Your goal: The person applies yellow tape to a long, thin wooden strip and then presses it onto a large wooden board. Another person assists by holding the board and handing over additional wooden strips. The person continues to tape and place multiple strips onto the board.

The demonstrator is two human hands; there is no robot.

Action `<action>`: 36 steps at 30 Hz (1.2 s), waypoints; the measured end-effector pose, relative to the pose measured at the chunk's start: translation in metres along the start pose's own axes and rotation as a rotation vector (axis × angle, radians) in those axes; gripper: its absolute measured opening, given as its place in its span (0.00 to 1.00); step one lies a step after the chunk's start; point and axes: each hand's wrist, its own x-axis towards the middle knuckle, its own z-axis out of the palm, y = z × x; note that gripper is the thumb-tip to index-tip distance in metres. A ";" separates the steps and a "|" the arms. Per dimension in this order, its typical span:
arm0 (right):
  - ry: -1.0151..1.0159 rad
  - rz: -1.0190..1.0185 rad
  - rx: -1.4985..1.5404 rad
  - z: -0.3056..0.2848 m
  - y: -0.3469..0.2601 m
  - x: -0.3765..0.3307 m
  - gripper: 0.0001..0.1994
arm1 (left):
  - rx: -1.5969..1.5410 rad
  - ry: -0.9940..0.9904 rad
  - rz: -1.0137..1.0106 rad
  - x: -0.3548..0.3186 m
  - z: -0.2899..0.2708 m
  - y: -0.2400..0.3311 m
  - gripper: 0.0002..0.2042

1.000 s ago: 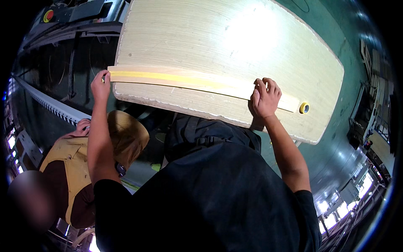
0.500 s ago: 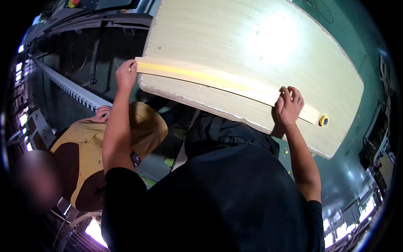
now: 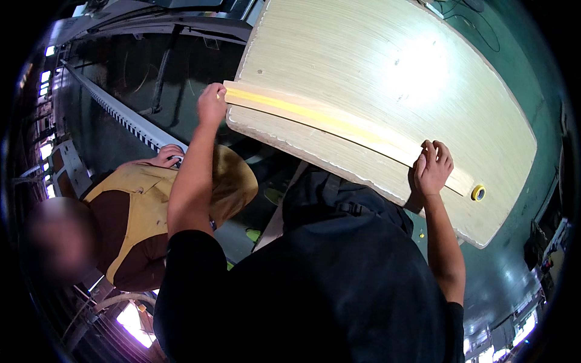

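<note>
A long pale wooden strip (image 3: 459,181) lies slantwise on a large light wood-grained board (image 3: 315,45). Yellow tape (image 3: 284,107) runs along the strip's face, taut and straight between my hands. At the strip's left end, my left hand (image 3: 212,104) is closed, fingers pinched on the tape end just past the board's edge. My right hand (image 3: 433,168) rests near the strip's right end with curled fingers pressed together at the tape; their tips are partly hidden. A small yellow roll of tape (image 3: 478,192) sits on the board beyond the strip's right end.
A co-worker in a yellow apron (image 3: 148,196) is close at my left, one hand (image 3: 168,156) by a long white slotted rail (image 3: 115,112). Dark machinery frames stand at the far left. Green floor (image 3: 514,72) surrounds the board's right side; a cable (image 3: 493,33) lies there.
The whole view has shifted, so the board, strip and my hands appear farther right and slightly lower. Both hands keep the same places on the strip.
</note>
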 end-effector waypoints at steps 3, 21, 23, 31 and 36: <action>0.005 -0.004 0.006 0.000 0.001 0.001 0.21 | 0.012 0.011 -0.064 -0.006 0.001 0.001 0.06; -0.014 -0.026 -0.023 0.002 0.004 0.001 0.22 | 0.469 -0.358 -0.286 0.013 -0.010 0.045 0.14; -0.016 -0.024 -0.030 0.002 0.004 0.002 0.22 | 0.465 -0.335 -0.340 0.006 -0.006 0.047 0.15; -0.012 -0.031 -0.036 -0.003 -0.003 0.005 0.21 | 0.378 -0.351 -0.522 -0.007 -0.012 0.084 0.18; -0.007 -0.038 -0.018 -0.002 -0.004 0.008 0.20 | 0.300 -0.351 -0.460 -0.028 0.017 0.074 0.17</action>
